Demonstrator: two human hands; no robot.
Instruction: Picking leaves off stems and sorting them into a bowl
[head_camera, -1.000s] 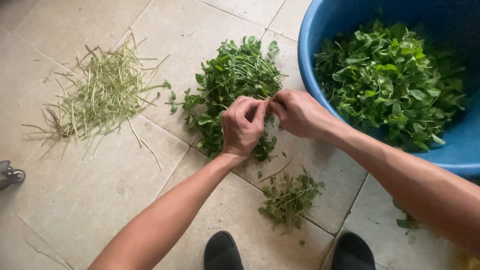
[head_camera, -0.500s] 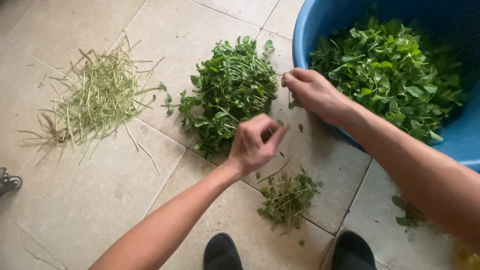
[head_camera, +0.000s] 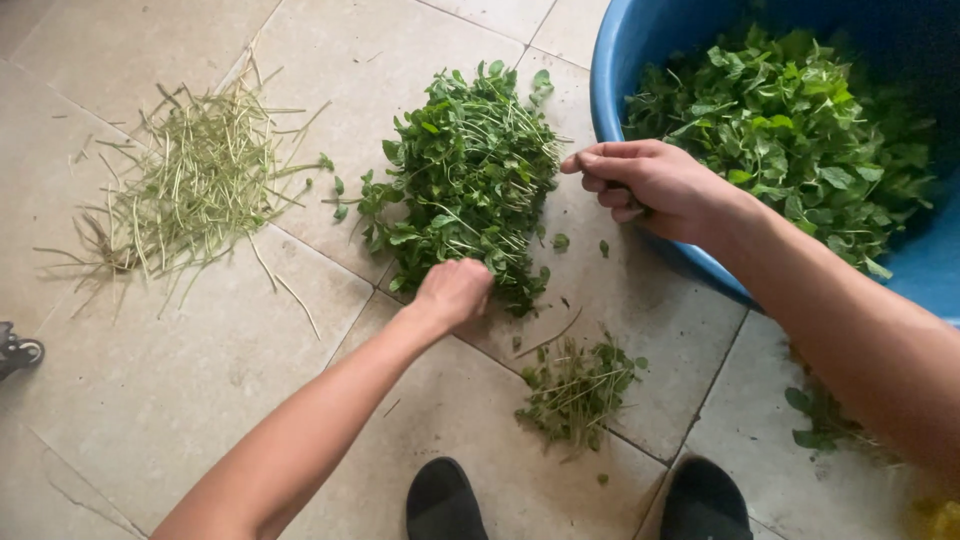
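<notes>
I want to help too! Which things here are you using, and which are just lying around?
In use: left hand, middle leafy pile, right hand, blue tub of greens, bare stems pile, small sprig pile.
Lying about: black shoes, dark thing at the left edge.

Count: 2 hands, left hand (head_camera: 455, 292) and right hand (head_camera: 655, 185). 1 blue tub (head_camera: 640, 40) of leafy greens. 3 piles on the floor: big leafy pile (head_camera: 470, 170), small trimmed pile (head_camera: 580, 390), bare stem pile (head_camera: 195, 180). 2 black shoes (head_camera: 445, 500).
</notes>
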